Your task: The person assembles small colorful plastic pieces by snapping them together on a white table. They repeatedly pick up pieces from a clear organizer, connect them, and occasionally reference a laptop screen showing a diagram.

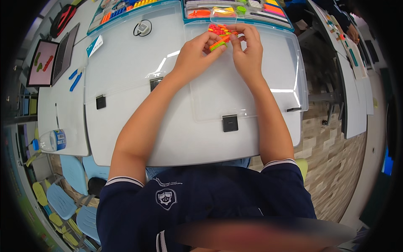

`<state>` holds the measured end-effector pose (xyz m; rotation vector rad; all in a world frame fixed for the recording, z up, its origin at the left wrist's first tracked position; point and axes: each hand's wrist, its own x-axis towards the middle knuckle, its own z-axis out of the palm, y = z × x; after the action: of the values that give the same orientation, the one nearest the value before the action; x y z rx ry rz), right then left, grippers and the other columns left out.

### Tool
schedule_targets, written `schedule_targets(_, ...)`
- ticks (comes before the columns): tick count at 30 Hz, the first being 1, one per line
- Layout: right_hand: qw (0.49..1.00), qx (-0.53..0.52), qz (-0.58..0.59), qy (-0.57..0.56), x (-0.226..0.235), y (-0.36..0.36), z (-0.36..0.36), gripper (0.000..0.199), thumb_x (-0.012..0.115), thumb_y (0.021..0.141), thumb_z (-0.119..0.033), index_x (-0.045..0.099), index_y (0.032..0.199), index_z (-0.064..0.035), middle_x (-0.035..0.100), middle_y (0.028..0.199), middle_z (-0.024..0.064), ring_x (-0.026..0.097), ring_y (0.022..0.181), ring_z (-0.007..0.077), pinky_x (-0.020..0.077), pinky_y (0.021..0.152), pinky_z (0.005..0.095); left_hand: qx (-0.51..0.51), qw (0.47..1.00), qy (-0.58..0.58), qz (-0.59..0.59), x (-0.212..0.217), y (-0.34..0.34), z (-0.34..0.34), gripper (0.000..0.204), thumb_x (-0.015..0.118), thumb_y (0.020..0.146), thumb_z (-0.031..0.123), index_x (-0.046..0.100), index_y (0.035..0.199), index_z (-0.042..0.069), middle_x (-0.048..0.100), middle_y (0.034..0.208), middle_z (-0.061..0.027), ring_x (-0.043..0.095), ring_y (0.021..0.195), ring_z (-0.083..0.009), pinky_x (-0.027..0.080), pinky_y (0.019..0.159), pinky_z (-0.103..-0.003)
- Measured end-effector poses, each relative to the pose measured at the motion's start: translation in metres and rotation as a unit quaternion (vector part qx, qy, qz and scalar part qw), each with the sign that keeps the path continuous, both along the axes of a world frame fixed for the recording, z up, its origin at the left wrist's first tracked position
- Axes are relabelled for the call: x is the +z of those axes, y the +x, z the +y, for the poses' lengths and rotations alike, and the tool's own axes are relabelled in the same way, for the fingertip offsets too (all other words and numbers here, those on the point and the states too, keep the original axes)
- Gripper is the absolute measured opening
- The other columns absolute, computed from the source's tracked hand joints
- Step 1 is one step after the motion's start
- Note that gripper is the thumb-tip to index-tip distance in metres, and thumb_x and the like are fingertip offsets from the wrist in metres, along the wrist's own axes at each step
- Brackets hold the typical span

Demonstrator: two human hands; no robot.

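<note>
At the far middle of the table, my left hand (195, 59) grips an orange and lime-green toy building piece (218, 44) between thumb and fingers. My right hand (247, 52) is pinched at the right end of the same orange part, its thumb and fingertips close together. Just beyond the fingers lie small red and yellow pieces (218, 29); whether they join the held piece I cannot tell. Both hands are above a clear plastic lid (268, 67) of an open box with teal edges (252, 18), which holds orange, green, yellow and pink parts.
Another open parts box (121, 13) stands at the far left, its clear lid spread toward me. A laptop (63, 54), blue-handled pliers (75, 80), a coiled cable (144, 28) and a lying bottle (53, 140) are on the left. Another person's hand (352, 33) is at the right-hand table.
</note>
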<state>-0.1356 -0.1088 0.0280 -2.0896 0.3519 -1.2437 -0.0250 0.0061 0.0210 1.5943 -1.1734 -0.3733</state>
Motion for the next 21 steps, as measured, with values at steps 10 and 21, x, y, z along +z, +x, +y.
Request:
schedule_targets(10, 0.986, -0.120, 0.033, -0.108, 0.041, -0.024, -0.033, 0.009, 0.063, 0.087, -0.007, 0.067, 0.095, -0.0037, 0.064, 0.091, 0.0097, 0.061, 0.084, 0.0236, 0.0490, 0.078, 0.0354, -0.003, 0.983, 0.138, -0.124, 0.009, -0.002, 0.004, 0.029, 0.067, 0.086, 0.035, 0.067, 0.099, 0.010, 0.066, 0.080, -0.0076, 0.058, 0.064, -0.0200, 0.046, 0.059, -0.034)
schedule_targets(21, 0.946, -0.091, 0.272, -0.154, 0.072, 0.039, -0.215, 0.018, 0.067, 0.082, -0.017, 0.070, 0.089, -0.0007, 0.069, 0.082, 0.0196, 0.068, 0.076, 0.0317, 0.0518, 0.069, 0.0389, -0.034, 0.979, 0.155, -0.131, 0.009, 0.001, 0.002, 0.023, 0.063, 0.079, 0.033, 0.063, 0.084, 0.010, 0.063, 0.070, -0.0086, 0.061, 0.067, -0.0256, 0.046, 0.062, -0.039)
